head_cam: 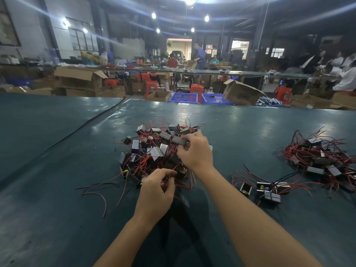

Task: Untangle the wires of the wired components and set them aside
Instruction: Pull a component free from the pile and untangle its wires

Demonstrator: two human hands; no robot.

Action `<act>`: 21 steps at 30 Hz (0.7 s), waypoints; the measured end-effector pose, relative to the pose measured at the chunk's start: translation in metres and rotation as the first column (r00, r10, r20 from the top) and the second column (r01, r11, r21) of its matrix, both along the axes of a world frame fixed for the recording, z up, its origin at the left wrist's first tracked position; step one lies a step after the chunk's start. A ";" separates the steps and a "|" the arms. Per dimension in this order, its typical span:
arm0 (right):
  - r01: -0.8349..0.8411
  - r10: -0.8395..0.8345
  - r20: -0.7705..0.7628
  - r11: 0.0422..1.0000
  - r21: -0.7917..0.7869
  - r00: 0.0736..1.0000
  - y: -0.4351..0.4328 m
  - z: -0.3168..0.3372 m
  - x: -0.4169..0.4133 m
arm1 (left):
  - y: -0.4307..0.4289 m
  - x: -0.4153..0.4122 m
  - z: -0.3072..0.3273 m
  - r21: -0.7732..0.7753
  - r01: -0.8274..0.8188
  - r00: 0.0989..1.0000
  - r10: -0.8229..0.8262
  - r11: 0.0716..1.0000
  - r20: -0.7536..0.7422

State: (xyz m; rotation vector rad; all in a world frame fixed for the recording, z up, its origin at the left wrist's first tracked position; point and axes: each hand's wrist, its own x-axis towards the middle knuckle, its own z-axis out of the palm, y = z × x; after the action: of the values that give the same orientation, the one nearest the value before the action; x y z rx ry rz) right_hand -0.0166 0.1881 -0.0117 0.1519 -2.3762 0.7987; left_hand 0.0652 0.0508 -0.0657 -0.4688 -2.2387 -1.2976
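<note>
Bare ceiling lamps (206, 18) flare into long streaks over the dim hall we face, and their glare pools on the glossy bench (240, 122). Our forearms (250, 218) cast dark shadows beneath them. The wide lens bows the edges; a wired component (179, 140) pinched in our right hand (194, 153) smears with motion blur.

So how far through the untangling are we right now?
Done: a few components lie separated at the right, beside a bigger heap that may be sorted or not. In hand: the right hand grips one component from the central pile while the left hand pinches wires. Left: most of that pile, tangled.
</note>
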 end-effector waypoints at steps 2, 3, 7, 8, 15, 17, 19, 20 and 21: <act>0.027 -0.079 -0.174 0.959 -0.283 0.982 0.004 0.010 0.009 | 0.000 -0.001 0.000 0.016 0.001 1.000 -0.001 1.000 0.015; 0.031 -0.135 -0.215 0.904 -0.427 0.967 0.007 0.016 0.014 | 0.000 -0.001 0.000 0.019 -0.001 1.000 0.001 1.000 0.020; 0.035 -0.147 -0.044 0.494 -0.869 0.988 0.015 0.025 0.038 | 0.002 0.000 0.003 0.094 0.003 0.996 -0.011 0.996 0.086; 0.017 -0.057 -0.003 0.348 -0.937 0.998 0.016 0.021 0.047 | 0.002 0.001 0.004 0.139 0.011 0.992 -0.028 0.990 0.121; 0.198 0.300 0.226 0.122 -0.973 0.927 0.017 -0.020 0.104 | 0.010 0.005 0.011 0.354 0.052 0.938 -0.167 0.934 0.304; 0.198 0.352 0.232 0.129 -0.972 0.907 0.019 -0.027 0.113 | 0.011 0.006 0.013 0.373 0.063 0.927 -0.192 0.926 0.322; 0.177 0.322 0.221 0.161 -0.971 0.921 0.022 -0.036 0.117 | 0.013 0.008 0.013 0.388 0.080 0.919 -0.219 0.918 0.327; 0.173 0.266 0.224 0.199 -0.965 0.938 0.023 -0.042 0.118 | 0.014 0.010 0.013 0.400 0.096 0.917 -0.237 0.912 0.322; 0.181 0.199 0.231 0.242 -0.953 0.952 0.024 -0.047 0.119 | 0.016 0.011 0.014 0.417 0.112 0.913 -0.259 0.902 0.314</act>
State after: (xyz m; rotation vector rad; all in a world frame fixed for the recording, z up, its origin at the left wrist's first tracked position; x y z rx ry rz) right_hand 0.1021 0.2122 -0.0582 -0.5439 -1.6131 2.3126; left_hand 0.0761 0.0665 -0.0521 -0.3190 -2.1655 -2.0280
